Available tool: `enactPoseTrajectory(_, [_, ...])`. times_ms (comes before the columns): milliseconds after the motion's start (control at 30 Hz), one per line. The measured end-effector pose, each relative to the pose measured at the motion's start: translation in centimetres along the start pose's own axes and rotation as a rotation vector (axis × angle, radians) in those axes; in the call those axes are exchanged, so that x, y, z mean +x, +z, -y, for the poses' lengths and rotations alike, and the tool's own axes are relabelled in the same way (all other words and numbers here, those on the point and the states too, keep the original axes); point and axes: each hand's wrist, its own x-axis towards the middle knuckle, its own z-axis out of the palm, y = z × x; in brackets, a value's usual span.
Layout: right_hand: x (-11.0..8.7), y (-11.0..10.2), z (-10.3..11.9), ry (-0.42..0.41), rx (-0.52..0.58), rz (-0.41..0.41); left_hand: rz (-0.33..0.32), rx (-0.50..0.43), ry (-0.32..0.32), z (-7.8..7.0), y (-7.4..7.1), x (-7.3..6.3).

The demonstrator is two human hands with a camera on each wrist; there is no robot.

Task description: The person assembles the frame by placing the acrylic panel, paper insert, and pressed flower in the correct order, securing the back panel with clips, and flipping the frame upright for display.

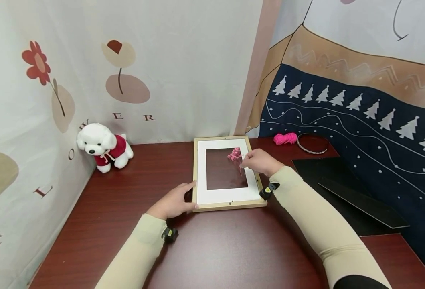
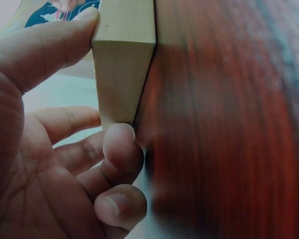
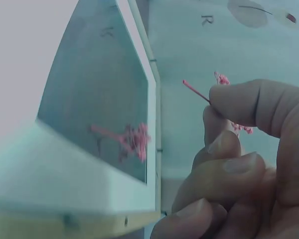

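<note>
A light wooden picture frame with a white mat and a dark, glossy middle lies flat on the table. My left hand holds its near left corner; in the left wrist view, thumb and fingers are against the wooden edge. Over the right part of the frame, my right hand pinches a small pink dried flower sprig between thumb and forefinger. In the right wrist view the stem sticks out past the fingertips, the blossoms are partly hidden behind them, and the glossy pane shows a pink reflection.
A white plush dog in a red top sits at the back left. Pink yarn and a thin ring-shaped band lie at the back right. Black boards are on the right, one tilted over another. Printed cloths stand behind.
</note>
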Motion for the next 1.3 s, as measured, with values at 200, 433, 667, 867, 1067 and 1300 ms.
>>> enactPoseTrajectory(200, [2.1,1.8,1.9,0.004,0.030,0.039,0.003,-0.003,-0.003,0.1,-0.1,0.0])
enactPoseTrajectory(433, [4.2,3.4,3.5,0.059,-0.032,0.060,0.003,0.004,0.007,0.1,-0.1,0.2])
enactPoseTrajectory(667, [5.6,4.4,4.5,0.097,-0.121,0.086,0.009,0.000,0.009,-0.2,-0.1,0.3])
enactPoseTrajectory(867, [5.9,5.1,4.9,0.118,-0.129,0.099,0.004,0.004,0.023,-0.3,-0.1,0.2])
enactPoseTrajectory(1067, [6.0,5.6,5.1,0.148,-0.150,0.090,0.004,-0.004,0.020,-0.1,-0.1,0.3])
enactPoseTrajectory(1300, [6.1,5.2,5.2,0.172,-0.192,0.089,-0.001,0.002,0.015,0.0,-0.2,0.0])
